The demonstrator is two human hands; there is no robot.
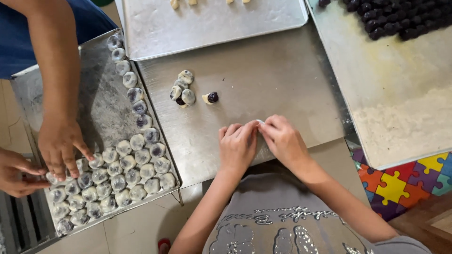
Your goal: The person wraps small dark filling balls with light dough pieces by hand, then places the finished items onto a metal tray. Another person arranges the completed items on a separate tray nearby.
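Fingertips of left hand and right hand pinch shut on small white dough piece at steel tabletop's near edge.

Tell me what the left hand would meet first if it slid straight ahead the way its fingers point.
The left hand points up and slightly right over bare metal table. The way looks free up to the empty tray's near edge; the half-wrapped dough ball probably lies just left of that line.

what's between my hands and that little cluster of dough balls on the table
Only bare metal table lies between the hands and the cluster; one dark-tipped piece sits beside it, in the head view.
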